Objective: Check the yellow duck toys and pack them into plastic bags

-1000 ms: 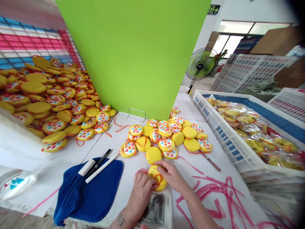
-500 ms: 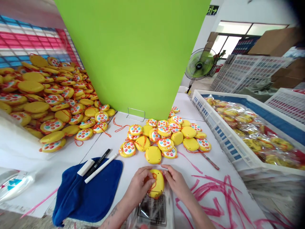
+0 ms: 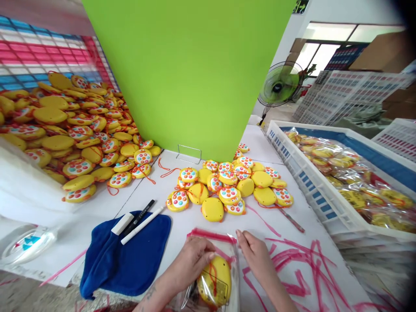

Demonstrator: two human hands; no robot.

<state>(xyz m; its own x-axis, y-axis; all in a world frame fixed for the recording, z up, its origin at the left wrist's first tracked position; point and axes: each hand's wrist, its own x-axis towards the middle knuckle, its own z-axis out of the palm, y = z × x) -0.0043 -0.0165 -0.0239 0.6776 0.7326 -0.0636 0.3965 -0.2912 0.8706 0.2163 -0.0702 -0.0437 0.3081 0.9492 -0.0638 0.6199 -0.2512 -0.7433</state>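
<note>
Yellow toy [image 3: 215, 281] now sits inside the clear bag [image 3: 225, 245]; left hand [image 3: 194, 261] clamps it, right hand [image 3: 256, 256] pinches the bag's mouth.

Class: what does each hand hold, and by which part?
Left hand grips the toy by its upper left side, through the bag; right hand holds the bag's top right corner.

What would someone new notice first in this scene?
A huge green board fills the upper middle. A big heap of yellow toys lies to its left, a smaller pile on the table in front. Close by, the left hand and right hand are at a clear bag holding one toy.
</note>
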